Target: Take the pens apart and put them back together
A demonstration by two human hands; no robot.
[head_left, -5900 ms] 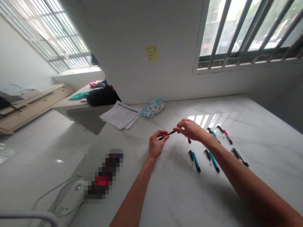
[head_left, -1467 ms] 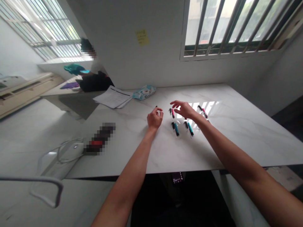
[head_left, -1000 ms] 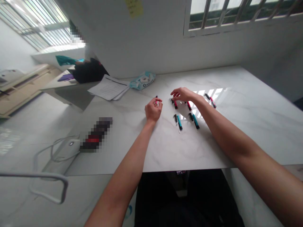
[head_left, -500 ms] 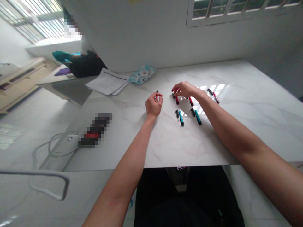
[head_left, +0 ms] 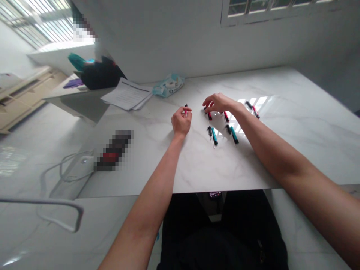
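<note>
My left hand (head_left: pixel 181 120) rests on the table, its fingers closed around a slim red pen piece (head_left: pixel 186 110) with a dark tip pointing up. To the right, my right hand (head_left: pixel 218 103) reaches down with bent fingers, thumb and fingertips at a small black pen cap (head_left: pixel 205 110). Beside that cap lies a red pen barrel (head_left: pixel 209 116), partly under the hand. Another red barrel (head_left: pixel 226 116) sits below my right wrist. Nearer to me are two teal pen barrels, the left one (head_left: pixel 214 136) and the right one (head_left: pixel 234 135), each with a black cap and thin white rod alongside.
A red and black pen set (head_left: pixel 255 111) lies right of my forearm. Behind are a blue-white wipes packet (head_left: pixel 169 85) and printed papers (head_left: pixel 128 93). A blurred dark object (head_left: pixel 114 152) lies at left on the marble-look table (head_left: pixel 202 168), near a white cable.
The view has tilted slightly, so the table sits a little higher in the picture. Both hands keep nearly the same places over the table.
</note>
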